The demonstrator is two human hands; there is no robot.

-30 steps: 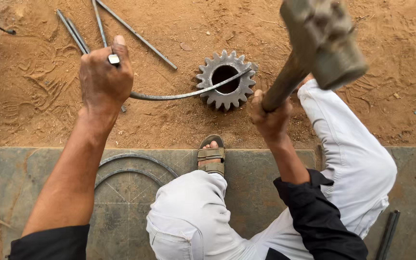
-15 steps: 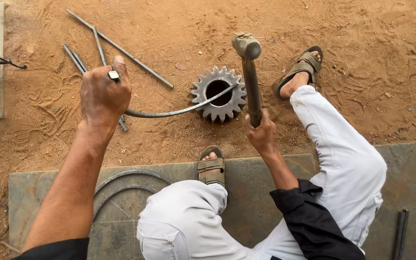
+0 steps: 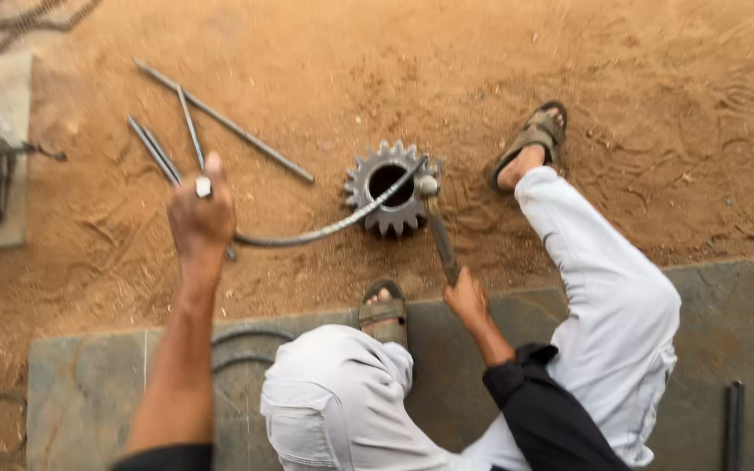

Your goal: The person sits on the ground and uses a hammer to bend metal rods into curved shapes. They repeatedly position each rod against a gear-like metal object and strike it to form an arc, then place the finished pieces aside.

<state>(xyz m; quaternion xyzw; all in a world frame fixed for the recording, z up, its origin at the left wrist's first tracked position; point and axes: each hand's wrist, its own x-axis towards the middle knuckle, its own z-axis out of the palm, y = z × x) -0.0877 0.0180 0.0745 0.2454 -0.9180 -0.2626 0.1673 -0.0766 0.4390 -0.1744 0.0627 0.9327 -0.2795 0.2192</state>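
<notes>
My right hand (image 3: 466, 296) is closed tight around the lower end of the dark wooden handle of a steel-headed hammer (image 3: 436, 222), and the head sits right against the rim of the grey toothed steel gear wheel (image 3: 387, 187) lying flat in the reddish sand. My left hand (image 3: 201, 218) is wrapped shut around the near end of a long, curved grey steel rod (image 3: 325, 228); the rod runs from my fist across to the gear, its far end resting over the gear's round centre hole, just beside the hammer head.

To do this blow well, I judge that I need the rod pinned firmly on the gear's edge so the bend forms where the rod crosses the hole, not further along. My left fist should stay well back from the gear and hold the rod low, so it does not spring up or twist. The hammer face wants to land flat on the rod, not on the gear teeth, and a grip near the handle's end gives a fuller swing.

My sandalled foot (image 3: 384, 316) rests on the near side of the gear at the edge of a grey stone slab (image 3: 726, 305); the other sandal (image 3: 536, 139) lies beyond the gear to its right. Several straight steel rods (image 3: 220, 118) lie in the sand to the gear's left.
</notes>
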